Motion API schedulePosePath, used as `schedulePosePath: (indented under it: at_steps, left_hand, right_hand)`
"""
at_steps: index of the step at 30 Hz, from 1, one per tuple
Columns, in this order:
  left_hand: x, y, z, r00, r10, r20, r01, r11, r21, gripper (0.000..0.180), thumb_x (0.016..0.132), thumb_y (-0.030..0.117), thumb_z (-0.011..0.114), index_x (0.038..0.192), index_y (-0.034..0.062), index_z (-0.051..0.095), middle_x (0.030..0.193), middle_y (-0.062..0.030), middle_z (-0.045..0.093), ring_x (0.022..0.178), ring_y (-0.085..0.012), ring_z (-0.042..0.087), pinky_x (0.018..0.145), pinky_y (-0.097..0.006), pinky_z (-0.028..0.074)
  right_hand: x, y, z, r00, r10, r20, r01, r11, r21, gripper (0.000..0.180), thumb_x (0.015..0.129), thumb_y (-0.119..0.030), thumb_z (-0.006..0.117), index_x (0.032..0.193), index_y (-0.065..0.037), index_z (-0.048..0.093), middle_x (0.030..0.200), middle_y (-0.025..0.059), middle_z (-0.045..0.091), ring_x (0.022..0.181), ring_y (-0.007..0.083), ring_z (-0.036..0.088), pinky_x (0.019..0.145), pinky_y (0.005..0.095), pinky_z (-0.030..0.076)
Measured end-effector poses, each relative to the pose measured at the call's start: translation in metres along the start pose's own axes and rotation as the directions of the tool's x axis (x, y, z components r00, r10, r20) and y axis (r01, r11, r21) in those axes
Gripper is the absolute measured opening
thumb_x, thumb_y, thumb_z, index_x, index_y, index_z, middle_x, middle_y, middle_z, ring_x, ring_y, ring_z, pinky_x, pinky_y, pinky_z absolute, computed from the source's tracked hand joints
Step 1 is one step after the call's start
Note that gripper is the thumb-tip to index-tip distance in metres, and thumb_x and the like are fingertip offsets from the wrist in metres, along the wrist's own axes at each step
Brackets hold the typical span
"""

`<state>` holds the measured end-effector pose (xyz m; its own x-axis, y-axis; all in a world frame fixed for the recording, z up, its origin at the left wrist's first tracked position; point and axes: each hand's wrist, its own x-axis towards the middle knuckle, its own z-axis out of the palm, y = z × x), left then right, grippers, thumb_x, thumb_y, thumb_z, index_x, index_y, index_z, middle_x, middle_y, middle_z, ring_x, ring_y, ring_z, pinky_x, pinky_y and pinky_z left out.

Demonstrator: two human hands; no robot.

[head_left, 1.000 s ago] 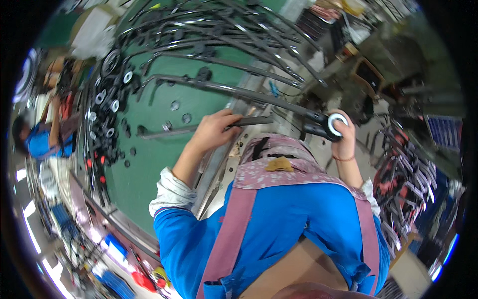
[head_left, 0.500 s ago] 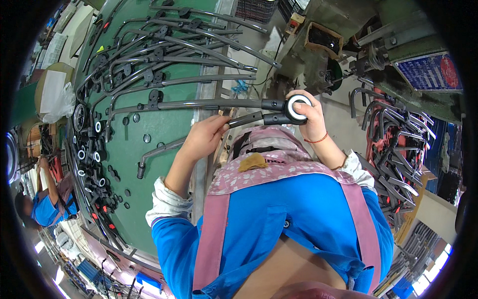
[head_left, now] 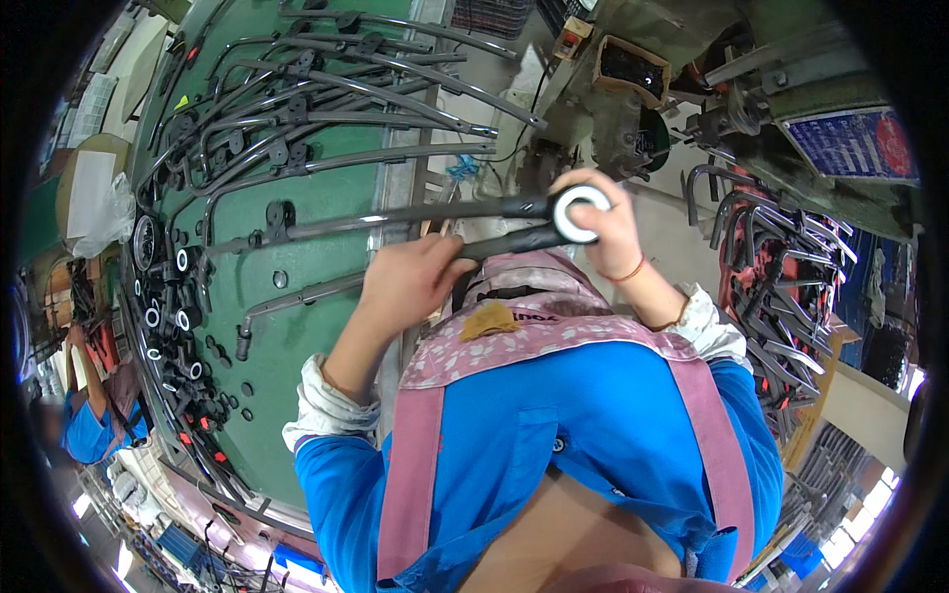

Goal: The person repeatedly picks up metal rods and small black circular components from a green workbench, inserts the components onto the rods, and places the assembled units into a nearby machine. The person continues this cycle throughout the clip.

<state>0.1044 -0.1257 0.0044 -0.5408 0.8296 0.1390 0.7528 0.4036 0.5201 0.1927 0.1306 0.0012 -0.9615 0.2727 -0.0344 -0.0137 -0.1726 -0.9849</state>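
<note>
Head view: left hand (head_left: 410, 282) is closed around a dark tube (head_left: 395, 212) at the green table's (head_left: 326, 336) edge. Right hand (head_left: 603, 232) grips a tape roll (head_left: 578, 212) pressed against the tube's end, fingers curled about it. More bent tubes (head_left: 326, 109) lie across the table.

The bent tubes (head_left: 395, 212) look like dark metal with a dull sheen. The tape roll (head_left: 578, 212) is glossy white. The surface (head_left: 316, 336) is matt green, and the apron (head_left: 554, 341) is patterned cloth.

Bright even indoor light, soft shadows, strong fisheye bending, dark blurred rim
</note>
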Motion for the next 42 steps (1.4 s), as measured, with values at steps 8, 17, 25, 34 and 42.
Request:
schedulePosePath:
  at_steps: [8, 17, 25, 34, 42]
  left_hand:
    - [0.003, 0.020, 0.007, 0.998, 0.048, -0.043, -0.046, 0.998, 0.051, 0.032, 0.079, 0.030, 0.073, 0.100, 0.0072, 0.062, 0.090, -0.0089, 0.060, 0.082, -0.0298, 0.062, 0.072, -0.044, 0.050]
    - [-0.001, -0.014, -0.017, 0.993, 0.118, 0.025, -0.117, 0.993, -0.027, 0.032, 0.059, 0.020, 0.082, 0.084, 0.0054, 0.068, 0.119, -0.0172, 0.055, 0.104, -0.0367, 0.053, 0.089, -0.046, 0.042]
    - [0.069, 0.023, -0.015, 0.966, 0.224, 0.126, -0.239, 0.964, 0.116, 0.025, 0.069, 0.024, 0.078, 0.081, 0.0048, 0.067, 0.117, -0.0166, 0.055, 0.103, -0.0335, 0.052, 0.085, -0.042, 0.042]
    - [0.165, 0.039, -0.013, 0.882, 0.455, 0.122, -0.470, 0.865, 0.176, 0.027, 0.071, 0.026, 0.078, 0.080, 0.0046, 0.064, 0.116, -0.0150, 0.056, 0.104, -0.0322, 0.054, 0.087, -0.042, 0.044]
    - [0.197, 0.025, -0.024, 0.904, 0.404, 0.143, -0.421, 0.897, 0.130, 0.026, 0.072, 0.022, 0.076, 0.080, 0.0003, 0.064, 0.116, -0.0157, 0.056, 0.105, -0.0346, 0.055, 0.088, -0.043, 0.046]
  right_hand:
    - [-0.001, -0.012, -0.002, 0.997, 0.050, 0.051, -0.053, 0.996, 0.072, 0.036, 0.072, -0.022, 0.066, 0.099, 0.003, 0.064, 0.083, 0.0049, 0.064, 0.074, 0.0107, 0.058, 0.067, 0.0228, 0.046]
    - [-0.007, -0.026, -0.028, 0.999, -0.023, 0.026, 0.022, 0.998, 0.056, 0.039, 0.072, -0.025, 0.067, 0.100, 0.002, 0.065, 0.087, 0.0059, 0.065, 0.079, 0.0113, 0.059, 0.072, 0.0233, 0.046]
    - [-0.016, -0.052, -0.104, 0.994, 0.097, -0.042, -0.102, 0.983, -0.153, 0.035, 0.086, -0.017, 0.060, 0.117, -0.002, 0.061, 0.093, 0.0036, 0.063, 0.077, 0.0104, 0.063, 0.059, 0.0251, 0.055]
    - [-0.004, -0.039, -0.156, 0.829, -0.117, -0.547, -0.068, 0.949, -0.307, 0.031, 0.098, -0.027, 0.050, 0.111, -0.001, 0.062, 0.095, 0.0063, 0.061, 0.066, 0.0120, 0.060, 0.043, 0.0252, 0.046]
    - [0.047, -0.004, -0.188, 0.873, -0.121, -0.472, 0.037, 0.983, -0.182, 0.014, 0.098, -0.017, 0.053, 0.104, -0.005, 0.055, 0.074, 0.0052, 0.060, 0.047, 0.0120, 0.054, 0.040, 0.0274, 0.044]
